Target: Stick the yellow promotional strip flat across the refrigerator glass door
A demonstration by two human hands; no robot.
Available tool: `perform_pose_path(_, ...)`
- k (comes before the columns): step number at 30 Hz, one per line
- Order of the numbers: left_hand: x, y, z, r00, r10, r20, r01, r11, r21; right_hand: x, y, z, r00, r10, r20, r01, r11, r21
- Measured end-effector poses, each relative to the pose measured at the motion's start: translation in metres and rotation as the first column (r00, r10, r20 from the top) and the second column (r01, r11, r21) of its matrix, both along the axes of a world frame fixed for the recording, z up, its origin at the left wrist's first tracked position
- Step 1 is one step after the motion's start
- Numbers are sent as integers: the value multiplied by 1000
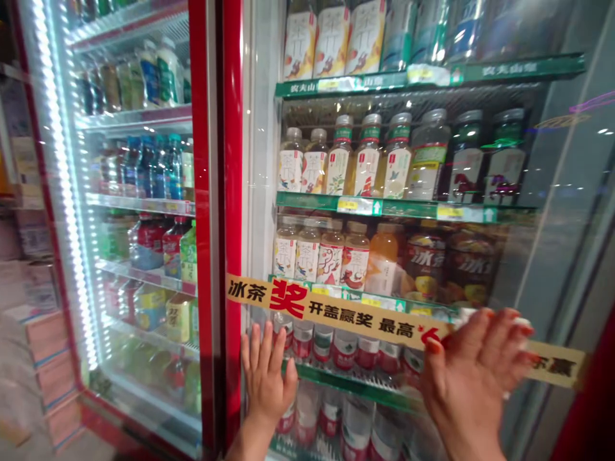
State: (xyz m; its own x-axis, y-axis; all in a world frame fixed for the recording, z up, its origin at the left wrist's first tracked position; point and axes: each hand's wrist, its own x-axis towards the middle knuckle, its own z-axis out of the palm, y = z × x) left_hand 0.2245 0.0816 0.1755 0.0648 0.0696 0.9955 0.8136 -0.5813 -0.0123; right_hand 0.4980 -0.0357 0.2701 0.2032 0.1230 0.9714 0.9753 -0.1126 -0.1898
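Note:
A glass cooler door (259,192) with a red frame stands right in front of me. My left hand (266,378) rests flat against its lower glass, fingers spread, below a tan and red printed promotional strip (336,317) that runs across the door. My right hand (473,365) lies over the strip's right part, fingers spread and pressed towards the glass, and hides that stretch of print. Behind the glass, rows of bottled tea drinks (339,163) stand on green-edged shelves (398,208).
A second lit glass door (139,192) stands to the left, with more bottled drinks on its shelves and a white LED strip down its edge. Stacked cardboard boxes (45,365) sit on the floor at the far left. A red panel (589,410) shows at the lower right.

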Motion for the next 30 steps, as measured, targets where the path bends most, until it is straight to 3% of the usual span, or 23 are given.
perform_pose_path(2,-1,0,1,1000,3,-7,-3,1000,0,-32,13,7,985,11,172,-2,999,-48)
perform_pose_path(5,-2,0,1,1000,7,-14,-8,1000,-3,-64,22,-22,865,62,498,0,992,-122)
perform_pose_path(7,-2,0,1,1000,9,-14,-9,1000,-1,-55,17,-45,823,55,565,14,993,-117)
perform_pose_path(9,-2,1,0,1000,7,-13,-7,1000,6,-29,8,-50,882,-7,471,52,995,-83)
perform_pose_path(11,-2,3,0,1000,4,-7,-3,1000,19,-4,-1,-31,959,-66,275,84,995,-53)
perform_pose_path(13,-2,5,0,1000,-1,4,1,999,32,4,-2,4,991,-84,107,88,996,-33)
perform_pose_path(16,-1,7,-1,1000,-10,7,9,999,35,-28,15,49,991,-60,119,65,997,-45)
perform_pose_path(18,-2,8,-1,1000,-16,4,16,999,33,-65,32,51,952,-4,307,29,997,-77)
perform_pose_path(21,-3,7,-1,999,-30,-10,30,999,33,-99,43,18,811,98,576,-17,989,-144)
perform_pose_path(23,-3,7,-1,1000,-28,-7,28,999,33,-89,35,-10,797,86,598,6,989,-150)
perform_pose_path(25,-3,6,0,1000,-22,-1,22,999,34,-54,18,-23,878,-1,478,59,993,-107)
perform_pose_path(27,-1,5,1,1000,-23,0,23,999,40,-11,2,-13,963,-94,253,113,992,-62)
perform_pose_path(30,0,4,1,1000,-22,12,21,998,52,23,-5,34,991,-130,-44,130,991,6)
